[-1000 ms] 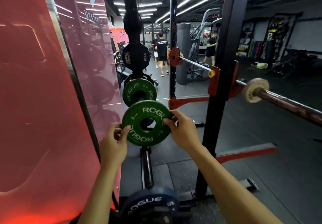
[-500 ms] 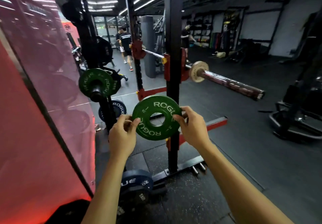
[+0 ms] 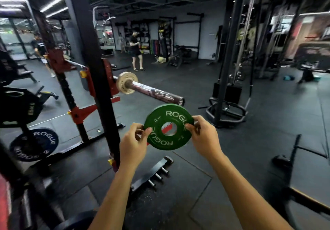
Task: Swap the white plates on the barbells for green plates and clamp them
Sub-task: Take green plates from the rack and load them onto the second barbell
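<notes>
Both hands are now carrying the green plate point(image 3: 168, 126) away from the storage rack toward the barbell point(image 3: 153, 91), at 12 o'clock. Left hand point(image 3: 133, 144) and right hand point(image 3: 205, 137) fingers are pinching its rim. White plate point(image 3: 127, 82) is waiting on the sleeve; removing it probably comes next.

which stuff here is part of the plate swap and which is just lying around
Part of the job: green plate, held by left hand and right hand; white plate; barbell.

Just lying about: blue plate; bracket with pegs on the floor.
</notes>
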